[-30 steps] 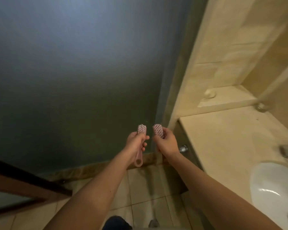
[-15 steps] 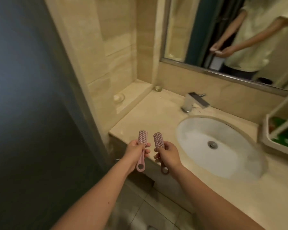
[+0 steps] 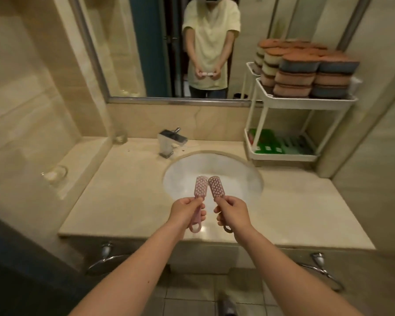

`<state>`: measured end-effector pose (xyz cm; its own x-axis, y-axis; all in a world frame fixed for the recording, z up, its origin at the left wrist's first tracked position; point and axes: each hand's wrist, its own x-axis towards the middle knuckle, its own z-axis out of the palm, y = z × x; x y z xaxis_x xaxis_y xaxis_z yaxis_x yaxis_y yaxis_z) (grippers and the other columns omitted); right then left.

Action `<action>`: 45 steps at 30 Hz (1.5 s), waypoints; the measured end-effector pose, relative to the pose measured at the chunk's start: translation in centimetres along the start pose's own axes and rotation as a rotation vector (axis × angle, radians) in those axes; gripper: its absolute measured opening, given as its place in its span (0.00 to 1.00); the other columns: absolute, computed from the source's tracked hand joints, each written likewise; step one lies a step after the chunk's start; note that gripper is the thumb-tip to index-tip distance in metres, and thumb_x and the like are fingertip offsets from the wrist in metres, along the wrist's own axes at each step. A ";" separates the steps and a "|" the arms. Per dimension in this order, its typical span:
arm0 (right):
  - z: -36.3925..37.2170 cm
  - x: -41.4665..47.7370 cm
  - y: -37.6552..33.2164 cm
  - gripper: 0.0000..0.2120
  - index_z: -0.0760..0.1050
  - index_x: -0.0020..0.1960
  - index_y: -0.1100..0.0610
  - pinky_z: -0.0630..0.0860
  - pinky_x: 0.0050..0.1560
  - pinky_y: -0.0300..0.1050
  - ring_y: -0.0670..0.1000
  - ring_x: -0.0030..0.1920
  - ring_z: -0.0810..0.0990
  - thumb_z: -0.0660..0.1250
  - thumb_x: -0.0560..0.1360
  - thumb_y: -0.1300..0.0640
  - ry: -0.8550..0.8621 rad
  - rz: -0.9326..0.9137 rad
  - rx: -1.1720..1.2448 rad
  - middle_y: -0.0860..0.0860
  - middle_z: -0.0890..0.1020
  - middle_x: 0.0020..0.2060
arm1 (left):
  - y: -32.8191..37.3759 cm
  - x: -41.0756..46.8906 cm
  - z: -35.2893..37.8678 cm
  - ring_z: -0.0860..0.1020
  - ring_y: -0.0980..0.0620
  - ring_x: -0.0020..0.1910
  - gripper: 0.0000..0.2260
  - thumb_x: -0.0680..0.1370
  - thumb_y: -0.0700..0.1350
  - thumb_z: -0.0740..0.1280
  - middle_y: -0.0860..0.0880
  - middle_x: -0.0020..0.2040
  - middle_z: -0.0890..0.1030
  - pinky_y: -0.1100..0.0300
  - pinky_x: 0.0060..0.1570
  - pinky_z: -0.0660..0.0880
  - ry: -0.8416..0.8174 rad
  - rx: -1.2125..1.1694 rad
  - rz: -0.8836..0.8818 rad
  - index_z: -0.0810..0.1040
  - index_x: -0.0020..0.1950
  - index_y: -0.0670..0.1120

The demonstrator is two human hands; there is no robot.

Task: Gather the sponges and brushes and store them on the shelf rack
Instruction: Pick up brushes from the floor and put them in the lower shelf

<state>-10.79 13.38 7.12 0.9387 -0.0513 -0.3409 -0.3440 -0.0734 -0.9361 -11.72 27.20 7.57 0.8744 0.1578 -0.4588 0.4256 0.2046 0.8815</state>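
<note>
My left hand (image 3: 184, 212) grips the handle of a pink brush (image 3: 200, 187), bristle head pointing up and away. My right hand (image 3: 233, 212) grips a second, darker pink brush (image 3: 216, 186) the same way. Both brush heads hover side by side over the near edge of the white sink basin (image 3: 237, 174). A white two-tier shelf rack (image 3: 306, 104) stands on the counter at the back right. Its top tier carries stacked sponges (image 3: 306, 71) in orange, blue and cream. Green items (image 3: 274, 144) lie on the lower tier.
A chrome faucet (image 3: 169, 142) sits behind the basin, below a wall mirror (image 3: 192, 49) reflecting a person. A small glass (image 3: 120, 136) and a glass dish (image 3: 55, 174) stand on the left ledge. Two towel rings (image 3: 105, 258) hang under the beige counter (image 3: 123, 201).
The view has swung right from a dark door to face the sink counter squarely. The shelf rack has come fully into view. Both hands keep gripping their brushes.
</note>
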 end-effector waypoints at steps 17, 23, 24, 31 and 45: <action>-19.0 15.3 -5.5 0.08 0.76 0.41 0.62 0.59 0.26 0.41 0.49 0.27 0.62 0.63 0.77 0.61 0.320 -0.005 0.068 0.54 0.70 0.29 | 5.4 12.6 22.6 0.78 0.50 0.35 0.05 0.78 0.38 0.67 0.46 0.39 0.81 0.62 0.35 0.78 -0.182 0.228 0.019 0.81 0.51 0.44; -25.3 22.9 -6.7 0.12 0.80 0.58 0.61 0.72 0.40 0.41 0.48 0.38 0.75 0.64 0.76 0.66 0.314 -0.026 0.014 0.54 0.81 0.42 | 7.0 17.9 30.7 0.79 0.51 0.41 0.09 0.77 0.36 0.68 0.46 0.47 0.81 0.65 0.33 0.77 -0.162 0.228 0.018 0.79 0.57 0.42; -26.2 24.1 -6.8 0.12 0.79 0.58 0.61 0.71 0.40 0.41 0.49 0.38 0.75 0.64 0.77 0.65 0.311 -0.015 0.016 0.54 0.81 0.41 | 7.2 18.7 31.8 0.79 0.52 0.40 0.09 0.77 0.36 0.68 0.47 0.45 0.81 0.67 0.31 0.77 -0.158 0.224 0.014 0.78 0.57 0.42; -30.2 31.4 -7.3 0.13 0.77 0.61 0.60 0.73 0.37 0.45 0.52 0.39 0.77 0.65 0.77 0.63 0.240 0.067 -0.043 0.54 0.80 0.43 | 8.6 24.1 37.4 0.80 0.51 0.42 0.08 0.77 0.33 0.66 0.49 0.44 0.80 0.67 0.31 0.77 -0.135 0.271 -0.018 0.78 0.52 0.43; -31.0 40.5 -7.8 0.15 0.77 0.60 0.60 0.74 0.62 0.49 0.58 0.60 0.77 0.69 0.74 0.62 0.220 0.086 -0.386 0.58 0.80 0.58 | 8.6 32.1 40.9 0.79 0.53 0.31 0.07 0.75 0.39 0.70 0.49 0.36 0.81 0.66 0.26 0.74 -0.064 0.597 0.073 0.78 0.42 0.50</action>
<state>29.18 -19.00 3.27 0.8934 -0.2811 -0.3505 -0.4433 -0.4239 -0.7898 29.52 -5.52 5.01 0.9108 0.0887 -0.4032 0.4047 -0.3851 0.8294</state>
